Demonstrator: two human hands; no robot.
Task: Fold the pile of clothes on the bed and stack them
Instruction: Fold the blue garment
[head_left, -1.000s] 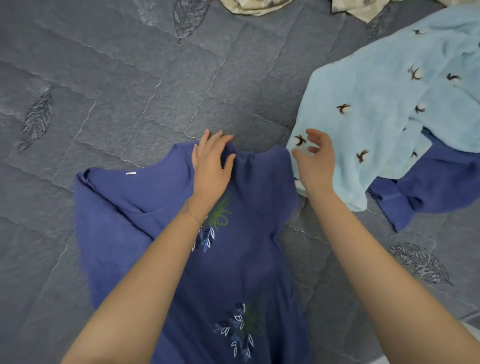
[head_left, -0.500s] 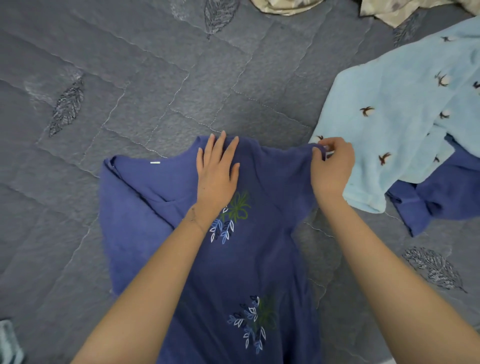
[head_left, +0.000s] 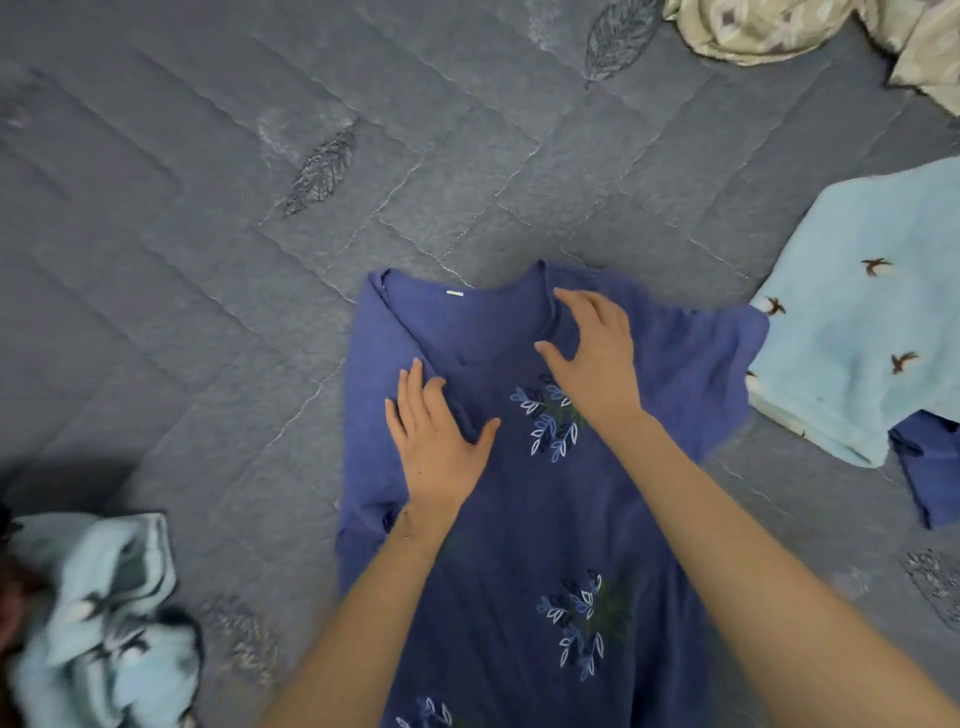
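Right hand (head_left: 597, 358) shifted to collar (head_left: 498, 290), left hand (head_left: 439, 447) flat on blue shirt (head_left: 519, 525)

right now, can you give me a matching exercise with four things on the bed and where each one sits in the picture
1. dark blue top
2. beige cloth
3. crumpled light blue garment
4. spread light blue garment

a. right edge of the view
b. under the left hand and right hand
c. top right corner
d. bottom left corner

Pairs: 1-b, 2-c, 3-d, 4-a
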